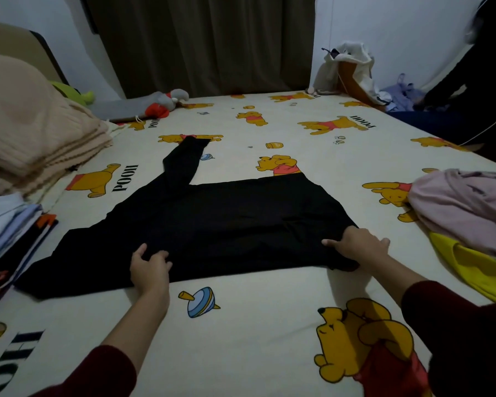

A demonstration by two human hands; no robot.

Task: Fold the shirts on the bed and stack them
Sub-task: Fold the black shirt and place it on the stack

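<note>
Lying flat on the cartoon-bear-print bed [269, 296], the black long-sleeved cotton shirt [212, 224] had its near edge pinched by the left hand [149, 267] and its right corner gripped by the right hand [358, 245].

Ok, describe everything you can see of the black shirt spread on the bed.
The black long-sleeved shirt of plain, matte fabric lies flat on the cartoon-bear printed bedsheet. One sleeve stretches away toward the curtain; its right side looks already folded inward. The left hand grips its near edge with curled fingers, and the right hand holds its near right corner. Its left end reaches the stack of folded clothes.
</note>
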